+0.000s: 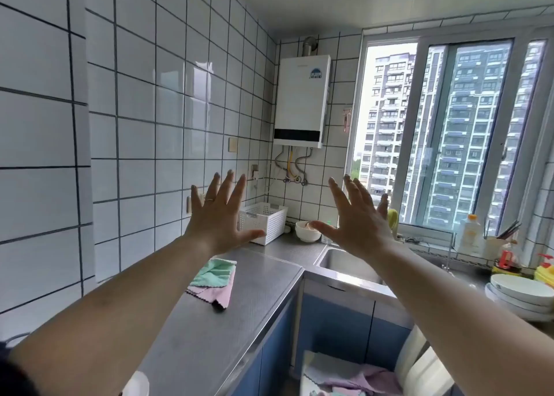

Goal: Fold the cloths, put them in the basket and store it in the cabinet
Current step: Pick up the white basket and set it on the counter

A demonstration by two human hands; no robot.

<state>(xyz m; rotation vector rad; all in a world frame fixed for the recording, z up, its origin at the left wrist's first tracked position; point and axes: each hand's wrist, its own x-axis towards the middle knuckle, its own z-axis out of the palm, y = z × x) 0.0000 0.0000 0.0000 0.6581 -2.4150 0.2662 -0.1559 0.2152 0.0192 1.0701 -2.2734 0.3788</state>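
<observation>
My left hand (220,215) and my right hand (356,215) are raised in front of me, fingers spread wide, holding nothing. Below the left hand a green cloth (214,271) lies on a pink cloth (220,292) on the steel counter (239,314). A white perforated basket (265,221) stands in the back corner of the counter, partly behind my left hand. Blue cabinet doors (332,326) run under the counter. At the bottom edge lies a pile of more cloths (359,380), pink and white.
A sink (344,263) sits under the window, with a white bowl (307,230) beside the basket. Stacked plates (521,296), bottles and a chopstick holder crowd the right counter. A water heater (301,101) hangs on the tiled wall.
</observation>
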